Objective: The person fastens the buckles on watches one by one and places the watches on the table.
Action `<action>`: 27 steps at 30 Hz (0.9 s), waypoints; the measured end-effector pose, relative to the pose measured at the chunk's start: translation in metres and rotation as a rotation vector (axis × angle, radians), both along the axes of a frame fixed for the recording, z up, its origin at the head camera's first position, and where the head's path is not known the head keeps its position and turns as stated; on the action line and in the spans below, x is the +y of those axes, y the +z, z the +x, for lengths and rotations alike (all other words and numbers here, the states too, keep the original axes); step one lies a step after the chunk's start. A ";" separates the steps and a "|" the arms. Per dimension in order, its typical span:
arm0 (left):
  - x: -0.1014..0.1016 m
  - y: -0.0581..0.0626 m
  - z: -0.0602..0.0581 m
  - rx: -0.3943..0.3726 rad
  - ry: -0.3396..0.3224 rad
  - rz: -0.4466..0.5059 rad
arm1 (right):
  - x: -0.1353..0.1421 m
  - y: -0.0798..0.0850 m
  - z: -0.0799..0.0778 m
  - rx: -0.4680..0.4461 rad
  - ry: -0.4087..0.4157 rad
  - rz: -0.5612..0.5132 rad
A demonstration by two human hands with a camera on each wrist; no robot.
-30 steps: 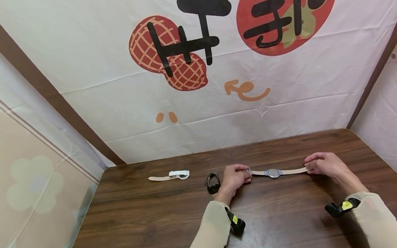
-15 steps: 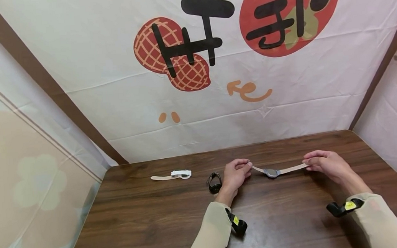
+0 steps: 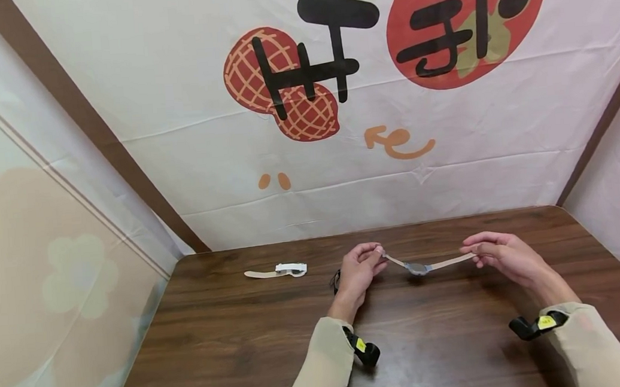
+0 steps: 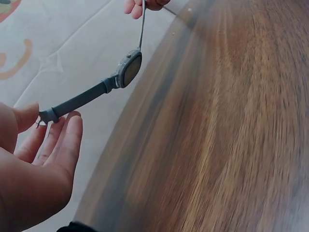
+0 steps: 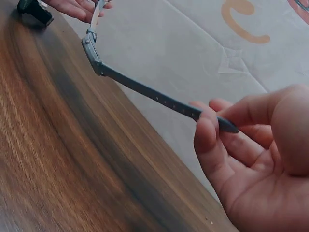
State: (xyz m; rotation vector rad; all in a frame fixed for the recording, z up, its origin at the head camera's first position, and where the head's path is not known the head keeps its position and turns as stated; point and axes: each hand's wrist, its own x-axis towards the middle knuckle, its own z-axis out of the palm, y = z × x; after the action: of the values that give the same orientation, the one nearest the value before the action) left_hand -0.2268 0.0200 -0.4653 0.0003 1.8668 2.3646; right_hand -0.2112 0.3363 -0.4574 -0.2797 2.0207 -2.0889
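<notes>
A wristwatch [image 3: 417, 269] with a blue-grey strap, pale on its inner side, hangs between both hands, its case sagging lowest in the middle. My left hand [image 3: 360, 271] pinches the buckle end of the strap, which shows close up in the left wrist view beside the thumb [image 4: 25, 117]. The pointed, holed end is pinched by my right hand [image 3: 505, 259]; in the right wrist view the strap tip [image 5: 228, 124] sticks out past the fingers. In the head view the case back faces up toward me.
A white watch [image 3: 291, 270] lies on the brown wooden table [image 3: 234, 342] at the left. Just left of my left hand is a black watch [image 3: 336, 281], mostly hidden in the head view. A printed cloth wall [image 3: 311, 211] stands behind the table's back edge.
Both hands have raised the watch's strap ends, so the strap went from nearly straight to a sagging V. My left hand now covers most of the black watch; the head view has shifted slightly.
</notes>
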 end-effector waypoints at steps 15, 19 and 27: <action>-0.031 0.007 0.001 -0.028 0.056 0.114 | -0.026 0.008 -0.009 0.045 0.176 -0.176; -0.040 0.010 0.003 -0.034 0.051 0.135 | -0.034 0.011 -0.010 0.041 0.216 -0.243; -0.065 0.014 0.006 -0.031 0.068 0.172 | -0.060 0.016 -0.013 0.080 0.279 -0.336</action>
State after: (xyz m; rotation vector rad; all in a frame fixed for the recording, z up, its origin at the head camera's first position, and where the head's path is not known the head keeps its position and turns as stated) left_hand -0.2206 -0.0447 -0.4513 -0.0834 1.6695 2.5477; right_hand -0.2240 0.2760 -0.4414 -0.6697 1.5507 -2.2508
